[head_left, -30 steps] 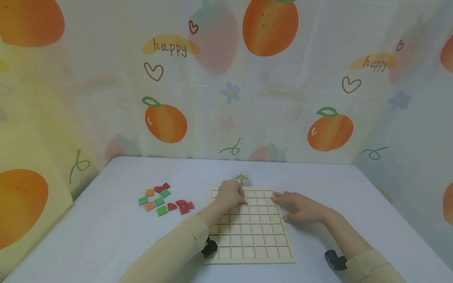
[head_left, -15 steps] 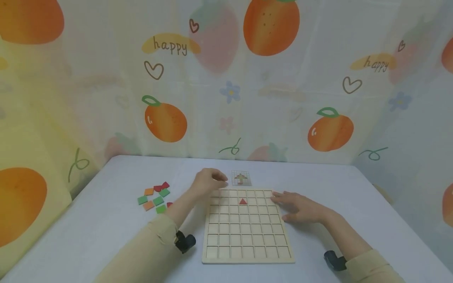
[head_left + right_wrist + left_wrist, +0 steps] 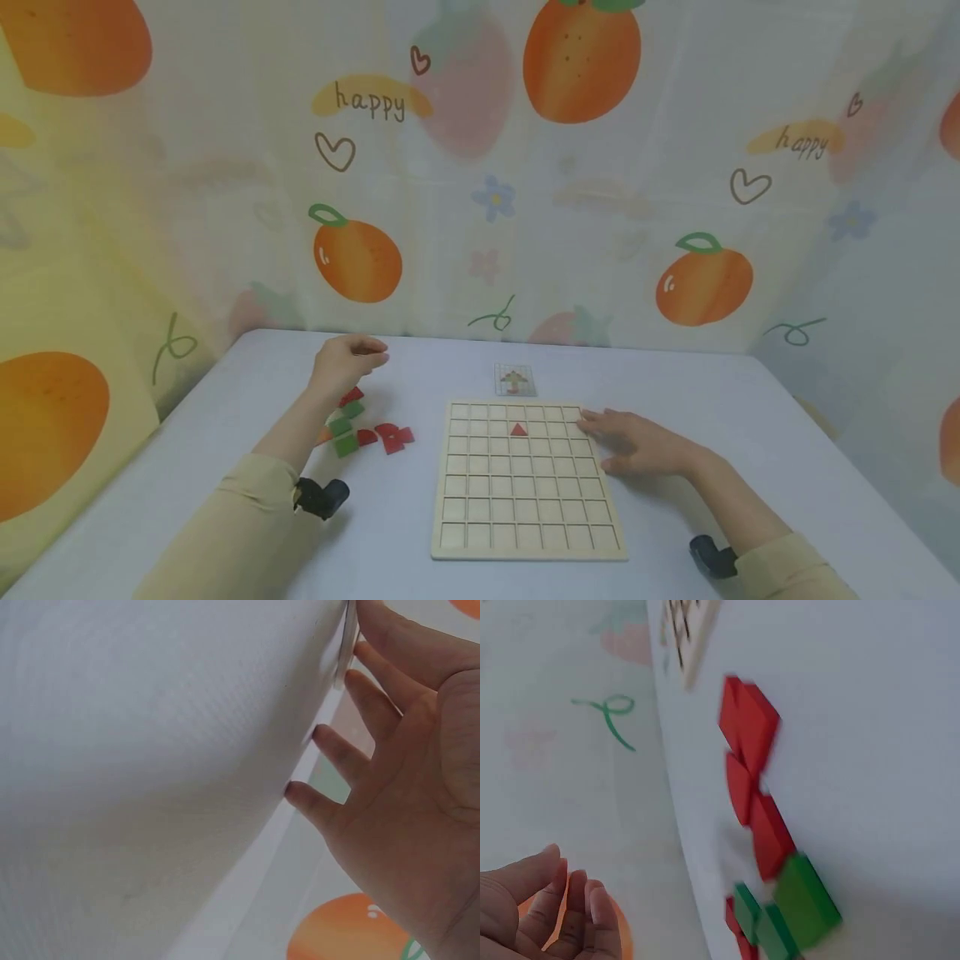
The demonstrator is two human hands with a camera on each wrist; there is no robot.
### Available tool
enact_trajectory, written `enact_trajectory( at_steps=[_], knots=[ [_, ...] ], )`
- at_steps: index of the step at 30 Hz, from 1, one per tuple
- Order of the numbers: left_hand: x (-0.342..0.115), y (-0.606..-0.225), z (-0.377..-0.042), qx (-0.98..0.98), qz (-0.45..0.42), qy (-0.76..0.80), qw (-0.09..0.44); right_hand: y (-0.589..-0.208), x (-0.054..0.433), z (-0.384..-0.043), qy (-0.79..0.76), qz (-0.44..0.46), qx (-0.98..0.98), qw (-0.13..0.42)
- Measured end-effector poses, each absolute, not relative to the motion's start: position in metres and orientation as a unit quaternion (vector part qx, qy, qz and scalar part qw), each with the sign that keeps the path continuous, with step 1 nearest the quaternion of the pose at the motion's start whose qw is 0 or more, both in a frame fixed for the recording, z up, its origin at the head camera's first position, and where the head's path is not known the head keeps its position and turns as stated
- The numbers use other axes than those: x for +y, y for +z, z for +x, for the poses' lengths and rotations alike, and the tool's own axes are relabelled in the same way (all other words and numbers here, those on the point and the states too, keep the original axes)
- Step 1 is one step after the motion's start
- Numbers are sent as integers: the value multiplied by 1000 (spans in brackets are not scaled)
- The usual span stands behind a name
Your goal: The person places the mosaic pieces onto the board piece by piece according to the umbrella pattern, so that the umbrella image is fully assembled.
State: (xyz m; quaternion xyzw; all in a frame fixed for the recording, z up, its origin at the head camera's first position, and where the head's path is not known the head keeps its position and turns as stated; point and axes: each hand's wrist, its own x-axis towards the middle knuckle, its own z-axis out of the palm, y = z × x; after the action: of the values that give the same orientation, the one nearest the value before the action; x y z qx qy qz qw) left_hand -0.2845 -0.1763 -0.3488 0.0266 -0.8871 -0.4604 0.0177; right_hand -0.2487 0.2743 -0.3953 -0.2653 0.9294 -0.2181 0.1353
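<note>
A pale wooden grid board [image 3: 528, 483] lies in the middle of the table, with one red triangle tile [image 3: 518, 430] in a cell near its far side. My left hand [image 3: 347, 364] hovers over the far left, above the loose tiles; its fingers are loosely bent with nothing between them in the left wrist view. Below it are red tiles [image 3: 757, 724] and green tiles [image 3: 806, 900], and the hand and forearm hide some of the pile in the head view. My right hand [image 3: 637, 442] rests at the board's right edge, its fingers spread and fairly straight.
A small card [image 3: 515, 380] with a grid and a tree-like picture lies just beyond the board. A fruit-printed cloth [image 3: 480, 208] hangs behind the white table [image 3: 660, 533].
The left hand let go of the red triangle, leaving it on the board, and moved left to above the tile pile. The right hand stayed at the board's edge.
</note>
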Motion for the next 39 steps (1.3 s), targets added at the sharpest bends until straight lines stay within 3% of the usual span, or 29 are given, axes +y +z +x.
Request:
enact_trajectory(
  at_steps=[9, 20, 39],
  knots=[
    [-197, -369, -288, -898, 87, -432, 4, -396, 274, -248, -216, -260, 931, 136],
    [-199, -387, -290, -943, 83, -321, 14, -397, 273, -249, -219, -246, 934, 138],
    [-196, -390, -288, -954, 105, -280, 14, -396, 273, -248, -218, -250, 933, 137]
  ],
)
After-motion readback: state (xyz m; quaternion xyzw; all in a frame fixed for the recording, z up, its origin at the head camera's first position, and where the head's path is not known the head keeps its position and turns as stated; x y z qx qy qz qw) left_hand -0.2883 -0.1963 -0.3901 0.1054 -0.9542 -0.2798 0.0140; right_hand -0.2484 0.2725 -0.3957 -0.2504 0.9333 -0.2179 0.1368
